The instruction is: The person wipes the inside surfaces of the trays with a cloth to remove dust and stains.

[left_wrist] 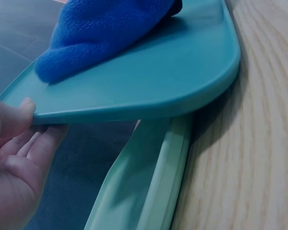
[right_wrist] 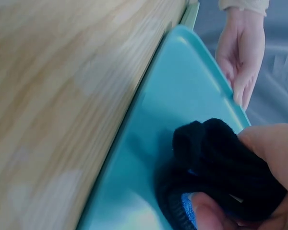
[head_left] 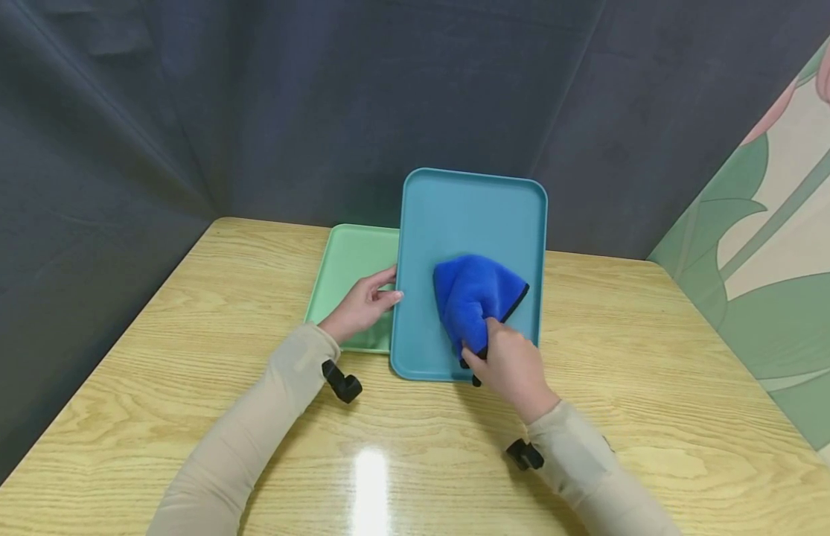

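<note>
A blue rectangular tray (head_left: 473,212) stands tilted up, its left side overlapping a light green tray (head_left: 361,257) on the table. My left hand (head_left: 362,304) pinches the blue tray's left edge; in the left wrist view the thumb (left_wrist: 20,115) lies on top of the rim with the fingers beneath. In my right hand (head_left: 515,365) is a bunched blue cloth (head_left: 473,290) with black edging, spread against the tray's inner face. The right wrist view shows the cloth's black edging (right_wrist: 225,163) gathered between thumb and fingers.
Wood-grain table (head_left: 609,335) lies under both trays. A dark grey curtain (head_left: 388,97) hangs behind the table's back edge, and a wall with a floral pattern (head_left: 776,283) rises on the right. Both wrists carry a black camera mount (head_left: 342,382).
</note>
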Demonstrator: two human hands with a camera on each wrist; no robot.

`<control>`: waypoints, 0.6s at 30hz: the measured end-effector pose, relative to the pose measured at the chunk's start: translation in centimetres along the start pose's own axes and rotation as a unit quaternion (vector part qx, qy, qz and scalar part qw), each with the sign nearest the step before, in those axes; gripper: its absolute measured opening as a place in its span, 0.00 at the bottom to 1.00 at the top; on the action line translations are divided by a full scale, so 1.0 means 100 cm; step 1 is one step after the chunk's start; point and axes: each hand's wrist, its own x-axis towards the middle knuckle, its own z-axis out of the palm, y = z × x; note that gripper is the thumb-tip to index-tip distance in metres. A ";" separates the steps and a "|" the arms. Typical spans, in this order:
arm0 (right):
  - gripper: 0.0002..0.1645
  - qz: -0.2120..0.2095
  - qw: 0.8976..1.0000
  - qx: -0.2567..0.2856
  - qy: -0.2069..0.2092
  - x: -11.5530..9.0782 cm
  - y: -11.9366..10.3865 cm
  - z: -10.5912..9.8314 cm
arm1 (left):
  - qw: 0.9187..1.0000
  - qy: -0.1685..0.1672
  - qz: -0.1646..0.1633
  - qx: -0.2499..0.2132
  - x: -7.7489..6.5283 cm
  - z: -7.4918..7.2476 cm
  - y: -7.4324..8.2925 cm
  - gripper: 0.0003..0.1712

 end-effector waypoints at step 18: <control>0.22 -0.043 0.999 0.000 -0.024 0.004 -0.045 0.015 | 1.000 0.007 0.002 0.010 0.001 -0.001 -0.001 0.31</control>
